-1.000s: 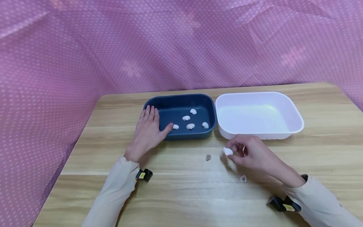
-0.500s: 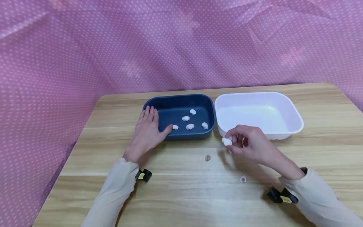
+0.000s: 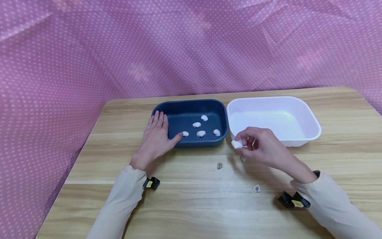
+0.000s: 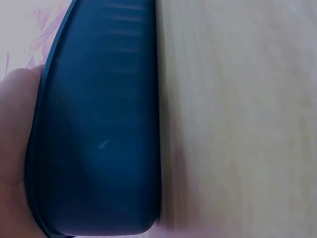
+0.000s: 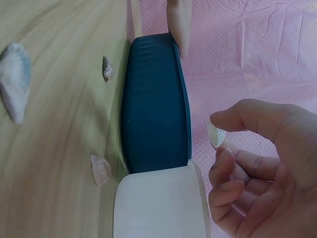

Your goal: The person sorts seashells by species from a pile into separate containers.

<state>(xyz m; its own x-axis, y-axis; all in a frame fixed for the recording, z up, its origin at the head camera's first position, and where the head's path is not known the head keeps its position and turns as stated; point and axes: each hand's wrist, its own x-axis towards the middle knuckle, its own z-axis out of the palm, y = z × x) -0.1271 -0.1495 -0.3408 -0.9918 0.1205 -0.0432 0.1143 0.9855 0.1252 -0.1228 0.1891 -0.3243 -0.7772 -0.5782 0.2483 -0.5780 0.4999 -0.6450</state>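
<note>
My left hand [image 3: 156, 137] rests on the left end of the dark blue basin [image 3: 195, 143], its fingers straight over the rim and its thumb near the front edge. Inside that basin lie several white seashells [image 3: 201, 133]. Between thumb and fingertips, my right hand [image 3: 264, 147] pinches a white seashell [image 3: 236, 144], raised near the front corner where the two basins meet. In the right wrist view the pinched shell shows a ribbed edge, with the other fingers curled below it. The left wrist view holds mostly the basin's outer wall [image 4: 104, 114].
A white basin [image 3: 298, 143] stands to the right, against the blue one. Loose on the wooden table in front are a small brownish shell [image 3: 219, 165], a pale shell [image 3: 257, 188] and a third shell [image 5: 100, 169] under the right hand. Pink dotted cloth [image 3: 191, 49] hangs behind.
My right hand has lifted the white seashell up and slightly left, toward the gap between the basins, baring a loose shell beneath it. The left hand stays at the blue basin.
</note>
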